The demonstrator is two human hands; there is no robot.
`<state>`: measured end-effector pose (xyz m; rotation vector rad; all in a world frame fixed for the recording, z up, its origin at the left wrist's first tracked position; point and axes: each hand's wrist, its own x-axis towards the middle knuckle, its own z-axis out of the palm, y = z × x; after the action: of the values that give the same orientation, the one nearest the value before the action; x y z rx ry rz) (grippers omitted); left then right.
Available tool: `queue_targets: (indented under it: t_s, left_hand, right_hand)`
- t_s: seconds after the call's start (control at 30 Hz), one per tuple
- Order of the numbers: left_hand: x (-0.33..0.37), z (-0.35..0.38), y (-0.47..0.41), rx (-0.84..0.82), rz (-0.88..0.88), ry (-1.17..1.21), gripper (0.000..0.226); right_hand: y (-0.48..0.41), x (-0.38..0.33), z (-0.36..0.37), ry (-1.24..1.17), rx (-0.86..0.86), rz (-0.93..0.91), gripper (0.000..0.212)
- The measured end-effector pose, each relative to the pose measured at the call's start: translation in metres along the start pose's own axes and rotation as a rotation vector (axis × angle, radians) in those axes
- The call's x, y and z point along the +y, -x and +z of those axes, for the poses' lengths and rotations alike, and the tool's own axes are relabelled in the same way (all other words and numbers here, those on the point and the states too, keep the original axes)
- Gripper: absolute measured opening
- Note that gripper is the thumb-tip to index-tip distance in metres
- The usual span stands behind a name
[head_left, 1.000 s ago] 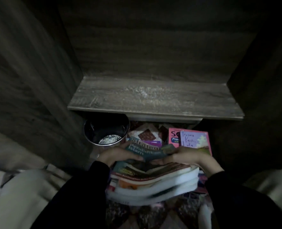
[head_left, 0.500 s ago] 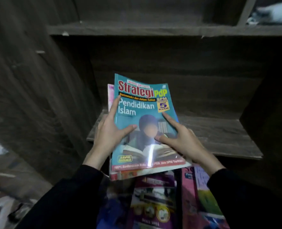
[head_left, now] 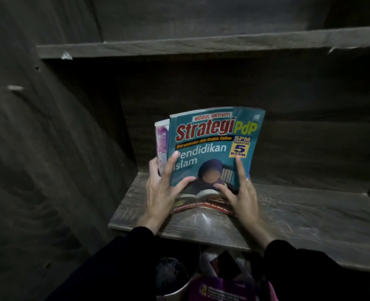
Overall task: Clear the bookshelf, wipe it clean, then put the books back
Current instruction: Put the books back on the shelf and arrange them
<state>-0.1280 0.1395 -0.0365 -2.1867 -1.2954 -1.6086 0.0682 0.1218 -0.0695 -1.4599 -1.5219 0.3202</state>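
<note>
Standing nearest, at the bottom edge of the view and below the shelf's front lip, is a round metal bin [head_left: 171, 279], dark inside. Just to its right lies a purple book [head_left: 221, 290], with a small dark card [head_left: 225, 266] tilted above it; what the card is cannot be told in this light. Two black sleeves [head_left: 114, 268] run up from either side of these towards the shelf [head_left: 299, 218], a grey wood-grain board.

The hands are apart, one at each side of the same cover. The left hand [head_left: 160, 190] grips the left edge of two books held together. Its thumb and forefinger lie on the front cover, and its other fingers curl round the edge behind. The right hand [head_left: 242, 196] rests flat against the lower right of the cover, forefinger straight up and thumb stretched toward the middle. Whether its outer fingers hook behind the right edge cannot be told.

The teal book [head_left: 214, 153], titled "Strategi PdP", stands upright on the shelf's left half, cover facing the camera, its bottom edge bowed forward on the board. A pink book [head_left: 162, 140] stands pressed behind it, only a strip showing at the left. Whether they touch the back wall [head_left: 299, 101] is unclear.

To the left rises the side wall [head_left: 49, 148]. Above, the top shelf [head_left: 201, 45] spans the view.
</note>
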Motion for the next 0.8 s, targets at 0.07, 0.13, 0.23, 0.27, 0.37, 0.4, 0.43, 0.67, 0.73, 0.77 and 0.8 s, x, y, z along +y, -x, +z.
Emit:
queue_targets:
  t_s: [0.07, 0.13, 0.23, 0.27, 0.37, 0.4, 0.43, 0.67, 0.73, 0.77, 0.8]
  left_hand:
    - [-0.007, 0.005, 0.002, -0.005, 0.0, 0.016, 0.075]
    - [-0.012, 0.007, 0.002, -0.003, -0.003, 0.017, 0.079]
    - [-0.015, 0.008, 0.008, -0.006, -0.004, 0.02, 0.087]
    - [-0.015, 0.008, 0.01, -0.014, -0.004, 0.018, 0.087]
    - [-0.016, 0.007, 0.016, -0.051, -0.033, 0.017, 0.092]
    - [-0.015, 0.007, 0.018, -0.064, -0.044, 0.026, 0.092]
    - [-0.014, 0.006, 0.02, -0.073, -0.058, 0.041, 0.092]
    - [0.004, 0.003, 0.001, 0.008, -0.128, 0.108, 0.112]
    - [0.007, 0.003, -0.004, 0.018, -0.117, 0.067, 0.118]
    - [0.007, 0.002, -0.005, 0.021, -0.113, 0.045, 0.121]
    - [0.008, 0.0, -0.005, 0.023, -0.11, 0.025, 0.123]
  right_hand:
    - [0.002, 0.005, 0.005, -0.004, -0.005, -0.011, 0.091]
    - [0.002, 0.007, 0.007, -0.009, 0.0, -0.034, 0.09]
    - [0.006, 0.01, 0.009, 0.007, -0.016, -0.043, 0.087]
    - [0.007, 0.011, 0.009, 0.017, -0.019, -0.047, 0.088]
    - [0.007, 0.013, 0.006, 0.023, -0.036, -0.087, 0.092]
    - [0.007, 0.013, 0.004, 0.026, -0.043, -0.096, 0.092]
    - [0.006, 0.012, 0.002, 0.027, -0.047, -0.102, 0.095]
    - [0.003, -0.006, -0.003, -0.054, 0.014, -0.058, 0.123]
    - [0.002, -0.012, -0.001, -0.074, 0.005, -0.012, 0.123]
    - [0.002, -0.013, 0.001, -0.091, -0.008, 0.01, 0.123]
    - [0.0, -0.014, 0.002, -0.107, -0.023, 0.022, 0.125]
